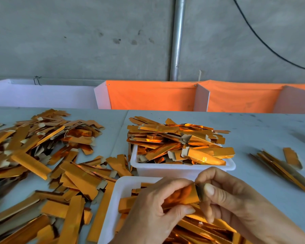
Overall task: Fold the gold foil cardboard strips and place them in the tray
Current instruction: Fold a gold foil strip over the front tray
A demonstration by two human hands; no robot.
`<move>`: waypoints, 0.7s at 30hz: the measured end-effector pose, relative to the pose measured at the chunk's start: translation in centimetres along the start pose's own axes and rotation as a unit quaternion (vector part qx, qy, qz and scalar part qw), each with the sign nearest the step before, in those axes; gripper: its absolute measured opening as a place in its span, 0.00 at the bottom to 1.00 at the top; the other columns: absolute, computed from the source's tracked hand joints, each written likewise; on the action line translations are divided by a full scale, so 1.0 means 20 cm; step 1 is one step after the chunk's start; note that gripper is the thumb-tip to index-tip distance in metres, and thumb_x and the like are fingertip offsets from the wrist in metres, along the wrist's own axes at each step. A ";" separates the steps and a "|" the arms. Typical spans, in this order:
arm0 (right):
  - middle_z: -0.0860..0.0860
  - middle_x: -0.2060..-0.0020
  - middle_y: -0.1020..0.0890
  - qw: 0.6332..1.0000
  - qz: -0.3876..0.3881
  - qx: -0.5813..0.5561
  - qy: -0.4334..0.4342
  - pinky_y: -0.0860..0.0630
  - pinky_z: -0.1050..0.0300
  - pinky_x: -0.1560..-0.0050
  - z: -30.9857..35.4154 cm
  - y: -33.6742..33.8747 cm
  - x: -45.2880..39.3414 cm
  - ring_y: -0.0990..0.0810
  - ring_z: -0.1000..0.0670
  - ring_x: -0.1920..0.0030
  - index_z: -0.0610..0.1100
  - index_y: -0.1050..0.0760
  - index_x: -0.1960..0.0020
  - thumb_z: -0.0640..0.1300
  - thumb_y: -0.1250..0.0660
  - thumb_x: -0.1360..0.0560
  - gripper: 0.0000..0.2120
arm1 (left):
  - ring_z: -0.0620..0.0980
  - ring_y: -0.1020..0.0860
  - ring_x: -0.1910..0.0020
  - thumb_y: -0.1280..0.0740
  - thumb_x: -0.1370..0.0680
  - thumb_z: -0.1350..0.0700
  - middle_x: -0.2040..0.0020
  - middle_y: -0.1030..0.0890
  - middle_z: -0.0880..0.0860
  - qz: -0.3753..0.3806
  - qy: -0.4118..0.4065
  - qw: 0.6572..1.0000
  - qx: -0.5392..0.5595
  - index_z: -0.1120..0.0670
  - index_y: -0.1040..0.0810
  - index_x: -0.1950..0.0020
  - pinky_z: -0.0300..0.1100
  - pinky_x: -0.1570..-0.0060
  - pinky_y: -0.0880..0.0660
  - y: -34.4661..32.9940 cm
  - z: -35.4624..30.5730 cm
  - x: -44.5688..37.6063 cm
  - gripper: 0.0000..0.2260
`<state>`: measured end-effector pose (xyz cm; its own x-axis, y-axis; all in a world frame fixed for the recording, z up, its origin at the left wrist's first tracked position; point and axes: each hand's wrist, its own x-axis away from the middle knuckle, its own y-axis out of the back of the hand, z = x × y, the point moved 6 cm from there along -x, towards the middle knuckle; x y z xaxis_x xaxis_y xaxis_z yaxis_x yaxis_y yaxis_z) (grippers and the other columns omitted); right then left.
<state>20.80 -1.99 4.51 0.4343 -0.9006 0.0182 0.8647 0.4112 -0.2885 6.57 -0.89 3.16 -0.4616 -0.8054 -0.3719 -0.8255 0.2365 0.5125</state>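
Observation:
One gold foil strip (182,195) is held between both hands over the near white tray (121,187). My left hand (153,210) grips its left part with curled fingers and thumb. My right hand (236,201) pinches its right end, where the tab is bent up. The near tray holds several gold strips (201,228), partly hidden by my hands. A second white tray (183,169) just beyond is heaped with folded strips (176,143).
A wide loose pile of gold strips (42,164) covers the grey table (253,131) on the left. A small bundle of strips (285,169) lies at the right. Orange and white partitions (151,95) stand along the table's far edge before a concrete wall.

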 end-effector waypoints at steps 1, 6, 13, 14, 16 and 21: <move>0.41 0.69 0.23 1.000 0.007 -0.002 0.002 0.23 0.58 0.66 0.00 0.00 0.00 0.22 0.46 0.70 0.42 0.20 0.54 0.51 0.18 0.40 0.21 | 0.37 0.27 0.41 0.31 0.28 0.44 0.45 0.25 0.32 -0.001 0.001 1.000 0.000 0.31 0.31 0.39 0.25 0.46 0.33 0.00 0.00 0.00 0.20; 0.40 0.69 0.24 1.000 0.000 -0.008 0.006 0.23 0.57 0.67 0.00 0.01 0.01 0.23 0.45 0.71 0.39 0.20 0.53 0.49 0.19 0.39 0.21 | 0.36 0.26 0.43 0.31 0.29 0.44 0.46 0.24 0.33 -0.006 -0.005 1.000 0.008 0.33 0.29 0.40 0.25 0.48 0.32 0.01 -0.01 0.00 0.19; 0.43 0.70 0.24 0.985 -0.081 0.150 0.012 0.26 0.59 0.69 0.02 0.01 0.01 0.25 0.48 0.74 0.47 0.20 0.60 0.43 0.24 0.38 0.08 | 0.34 0.30 0.39 0.31 0.28 0.44 0.42 0.27 0.29 0.009 -0.002 1.000 -0.020 0.30 0.32 0.39 0.24 0.44 0.34 -0.01 0.01 -0.01 0.20; 0.43 0.71 0.24 0.982 -0.090 0.165 0.017 0.26 0.59 0.69 0.03 0.01 0.01 0.25 0.48 0.74 0.47 0.20 0.61 0.42 0.27 0.36 0.05 | 0.33 0.30 0.39 0.31 0.28 0.43 0.42 0.27 0.29 0.010 0.000 1.000 -0.021 0.30 0.33 0.39 0.24 0.44 0.34 -0.01 0.01 -0.01 0.20; 0.44 0.72 0.24 0.978 -0.096 0.185 0.022 0.26 0.59 0.68 0.04 0.00 0.01 0.25 0.48 0.74 0.48 0.21 0.62 0.40 0.30 0.36 0.04 | 0.34 0.30 0.39 0.32 0.28 0.42 0.42 0.27 0.29 0.008 0.004 1.000 -0.020 0.30 0.32 0.39 0.27 0.43 0.32 -0.01 0.02 0.00 0.20; 0.45 0.73 0.24 0.975 -0.098 0.200 0.022 0.25 0.60 0.69 0.06 -0.01 0.00 0.24 0.48 0.74 0.49 0.21 0.62 0.40 0.32 0.36 0.06 | 0.34 0.29 0.40 0.32 0.31 0.40 0.43 0.27 0.29 -0.008 0.024 1.000 -0.011 0.28 0.34 0.40 0.28 0.44 0.30 -0.01 0.02 0.00 0.21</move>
<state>20.91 -1.90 5.78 0.2470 -0.9690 -0.0074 0.9631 0.2446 0.1126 6.55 -0.66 2.71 -0.4329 -0.8336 -0.3431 -0.8248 0.2126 0.5240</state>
